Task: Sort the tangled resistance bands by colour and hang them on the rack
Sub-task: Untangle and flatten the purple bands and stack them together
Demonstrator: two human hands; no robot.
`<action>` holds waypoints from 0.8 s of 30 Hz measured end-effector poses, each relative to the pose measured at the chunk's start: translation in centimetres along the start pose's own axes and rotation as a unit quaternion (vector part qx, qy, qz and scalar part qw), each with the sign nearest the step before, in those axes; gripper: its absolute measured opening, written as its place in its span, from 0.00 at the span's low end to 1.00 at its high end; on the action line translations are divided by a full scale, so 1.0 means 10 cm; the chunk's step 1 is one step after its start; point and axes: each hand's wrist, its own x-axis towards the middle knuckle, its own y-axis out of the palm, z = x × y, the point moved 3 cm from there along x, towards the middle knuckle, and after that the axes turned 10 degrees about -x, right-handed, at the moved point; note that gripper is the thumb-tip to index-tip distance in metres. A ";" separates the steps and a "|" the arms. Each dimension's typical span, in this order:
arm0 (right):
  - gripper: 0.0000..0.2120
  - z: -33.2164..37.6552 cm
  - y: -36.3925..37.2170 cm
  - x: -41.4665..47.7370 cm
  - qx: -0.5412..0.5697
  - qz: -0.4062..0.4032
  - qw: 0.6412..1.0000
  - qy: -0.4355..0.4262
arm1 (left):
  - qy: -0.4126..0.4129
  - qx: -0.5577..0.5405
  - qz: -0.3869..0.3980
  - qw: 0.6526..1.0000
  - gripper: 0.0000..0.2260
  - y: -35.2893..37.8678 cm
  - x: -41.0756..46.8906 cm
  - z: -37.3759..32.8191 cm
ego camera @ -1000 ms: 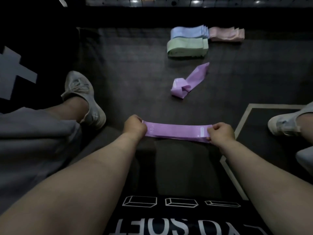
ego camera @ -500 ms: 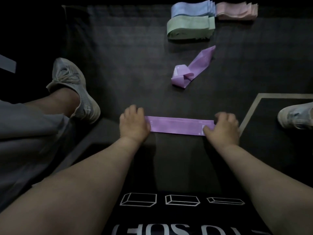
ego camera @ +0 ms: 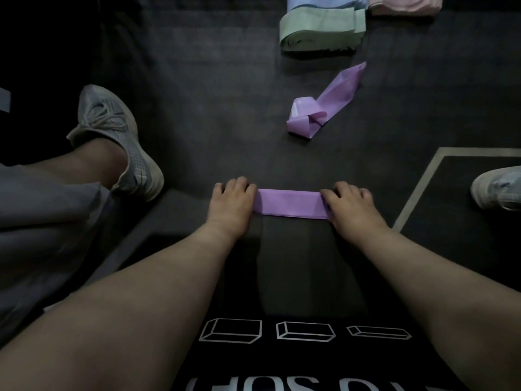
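A purple band point(ego camera: 290, 204) lies flat across the dark floor mat in front of me. My left hand point(ego camera: 229, 206) covers its left end and my right hand point(ego camera: 349, 206) covers its right end. Both hands are palm down with the fingers curled over the band's ends. A second purple band point(ego camera: 324, 105) lies twisted and crumpled farther away. Beyond it sit folded stacks: green bands point(ego camera: 321, 31), blue bands point(ego camera: 324, 1) and pink bands point(ego camera: 403, 4). No rack is in view.
My left foot in a grey sneaker point(ego camera: 118, 142) rests at the left, and another sneaker point(ego camera: 496, 187) is at the right edge. A pale line point(ego camera: 417, 187) marks a box on the mat at the right. Printed white shapes point(ego camera: 304, 331) lie near me.
The band has come down from being held stretched above the floor to lying on it. My hands have turned palm down and moved closer together, so less of the band shows.
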 end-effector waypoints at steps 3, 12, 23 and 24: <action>0.32 -0.05 0.02 -0.11 0.075 -0.032 0.996 0.047 | -0.046 -0.055 -0.007 0.997 0.27 0.00 -0.06 0.03; 0.26 -0.15 0.30 -0.18 0.459 0.028 0.720 0.519 | -0.389 -0.387 -0.086 0.832 0.23 0.08 -0.13 0.26; 0.22 -0.22 0.32 -0.14 0.466 -0.014 0.738 0.489 | -0.412 -0.521 -0.119 0.738 0.11 0.23 0.00 0.37; 0.21 -0.23 0.33 -0.13 0.478 -0.011 0.736 0.480 | -0.415 -0.529 -0.116 0.730 0.11 0.24 0.01 0.38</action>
